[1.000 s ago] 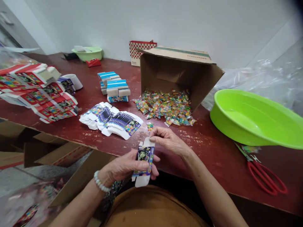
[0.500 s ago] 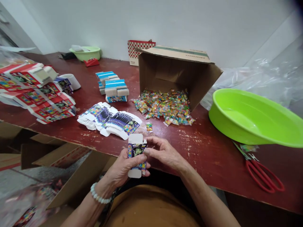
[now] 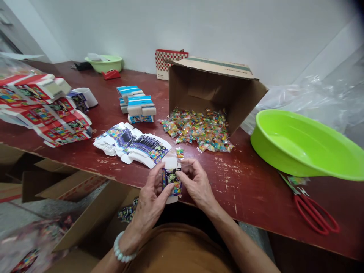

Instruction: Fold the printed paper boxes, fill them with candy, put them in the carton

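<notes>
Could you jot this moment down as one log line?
left hand: on small purple carton | right hand: on same carton | carton: end flaps open | red-handled scissors: on table

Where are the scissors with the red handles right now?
In the head view, the scissors lie on the table at the far right, just below the bright green basin.

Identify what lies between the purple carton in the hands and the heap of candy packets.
The head view shows one loose candy packet on the red table, between the purple carton and the heap of candy packets.
</notes>
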The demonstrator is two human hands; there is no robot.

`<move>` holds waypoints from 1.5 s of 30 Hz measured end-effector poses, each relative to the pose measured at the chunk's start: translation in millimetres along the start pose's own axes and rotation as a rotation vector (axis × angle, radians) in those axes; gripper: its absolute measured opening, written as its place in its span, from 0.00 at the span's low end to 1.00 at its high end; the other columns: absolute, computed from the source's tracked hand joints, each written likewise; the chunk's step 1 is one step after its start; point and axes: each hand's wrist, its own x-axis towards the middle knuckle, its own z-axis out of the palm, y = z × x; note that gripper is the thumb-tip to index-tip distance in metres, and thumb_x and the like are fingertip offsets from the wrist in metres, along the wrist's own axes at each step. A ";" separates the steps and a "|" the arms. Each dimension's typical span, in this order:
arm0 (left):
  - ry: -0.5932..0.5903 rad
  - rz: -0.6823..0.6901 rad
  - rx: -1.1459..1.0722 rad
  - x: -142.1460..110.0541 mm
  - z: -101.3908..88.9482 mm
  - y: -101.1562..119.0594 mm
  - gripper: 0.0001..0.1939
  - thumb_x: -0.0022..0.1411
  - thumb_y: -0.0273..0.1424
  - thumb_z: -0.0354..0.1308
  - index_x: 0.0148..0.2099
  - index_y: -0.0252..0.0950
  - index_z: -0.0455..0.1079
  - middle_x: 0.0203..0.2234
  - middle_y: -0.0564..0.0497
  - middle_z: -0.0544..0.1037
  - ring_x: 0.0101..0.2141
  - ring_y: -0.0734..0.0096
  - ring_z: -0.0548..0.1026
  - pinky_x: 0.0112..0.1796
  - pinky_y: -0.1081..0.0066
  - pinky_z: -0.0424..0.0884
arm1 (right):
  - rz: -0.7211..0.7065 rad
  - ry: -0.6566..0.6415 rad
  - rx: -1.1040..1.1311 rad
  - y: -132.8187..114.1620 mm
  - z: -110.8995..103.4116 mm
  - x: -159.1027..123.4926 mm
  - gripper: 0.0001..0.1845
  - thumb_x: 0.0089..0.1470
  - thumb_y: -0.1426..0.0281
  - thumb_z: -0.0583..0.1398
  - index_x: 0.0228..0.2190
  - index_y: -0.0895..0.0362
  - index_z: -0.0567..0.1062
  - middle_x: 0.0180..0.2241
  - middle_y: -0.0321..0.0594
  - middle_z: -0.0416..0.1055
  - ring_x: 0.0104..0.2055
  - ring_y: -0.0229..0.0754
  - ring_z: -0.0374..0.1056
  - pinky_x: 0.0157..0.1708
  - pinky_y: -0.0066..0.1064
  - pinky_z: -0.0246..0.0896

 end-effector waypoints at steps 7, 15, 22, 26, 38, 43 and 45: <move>-0.127 -0.180 -0.122 2.7 -11.3 -2.7 0.15 0.61 0.38 0.63 0.48 0.39 0.71 0.33 0.52 0.80 0.31 0.68 0.77 0.32 0.72 0.73 | 0.100 -0.112 0.025 -0.7 -6.3 3.3 0.14 0.50 0.59 0.66 0.25 0.57 0.75 0.26 0.35 0.72 0.28 0.37 0.65 0.34 0.30 0.61; -0.001 -0.219 -0.286 5.9 -2.5 3.2 0.27 0.52 0.39 0.70 0.51 0.42 0.65 0.32 0.55 0.81 0.34 0.70 0.78 0.35 0.74 0.74 | 0.195 -0.117 0.212 -6.4 -3.0 7.5 0.21 0.37 0.62 0.74 0.32 0.57 0.77 0.26 0.34 0.74 0.26 0.35 0.69 0.29 0.27 0.64; -0.169 -0.534 -0.459 -5.7 4.0 9.3 0.25 0.60 0.54 0.56 0.45 0.36 0.67 0.24 0.51 0.79 0.18 0.69 0.75 0.20 0.71 0.71 | 0.010 -0.210 -0.026 -7.5 -5.7 2.4 0.15 0.50 0.56 0.67 0.30 0.55 0.78 0.28 0.38 0.76 0.27 0.38 0.70 0.27 0.29 0.66; -0.173 -0.545 -0.440 -2.6 3.5 7.2 0.28 0.61 0.57 0.52 0.39 0.35 0.70 0.21 0.51 0.78 0.15 0.72 0.73 0.18 0.74 0.69 | 0.059 -0.266 -0.043 -9.4 -7.9 4.2 0.14 0.54 0.57 0.64 0.31 0.55 0.76 0.34 0.38 0.78 0.28 0.38 0.73 0.27 0.28 0.67; -0.231 -0.401 -0.265 4.5 -8.9 -6.6 0.32 0.64 0.57 0.47 0.46 0.34 0.73 0.20 0.51 0.76 0.15 0.76 0.71 0.17 0.77 0.65 | 0.149 -0.288 -0.003 -22.8 -0.6 10.1 0.11 0.51 0.61 0.66 0.30 0.56 0.77 0.30 0.38 0.78 0.25 0.40 0.72 0.26 0.31 0.67; -0.248 -0.407 -0.231 2.3 -10.8 -10.7 0.34 0.65 0.55 0.47 0.64 0.39 0.62 0.22 0.53 0.76 0.15 0.76 0.71 0.18 0.78 0.65 | -0.251 -0.379 -0.318 -26.6 -9.3 7.3 0.10 0.60 0.69 0.59 0.27 0.55 0.76 0.38 0.40 0.79 0.41 0.41 0.72 0.45 0.35 0.64; -0.244 -0.390 -0.212 1.6 -9.3 -11.5 0.35 0.65 0.55 0.47 0.65 0.38 0.62 0.22 0.53 0.76 0.16 0.76 0.71 0.18 0.78 0.64 | -0.302 -0.329 -0.400 -23.3 -9.6 7.0 0.07 0.58 0.71 0.60 0.28 0.55 0.75 0.36 0.40 0.79 0.40 0.41 0.72 0.44 0.34 0.64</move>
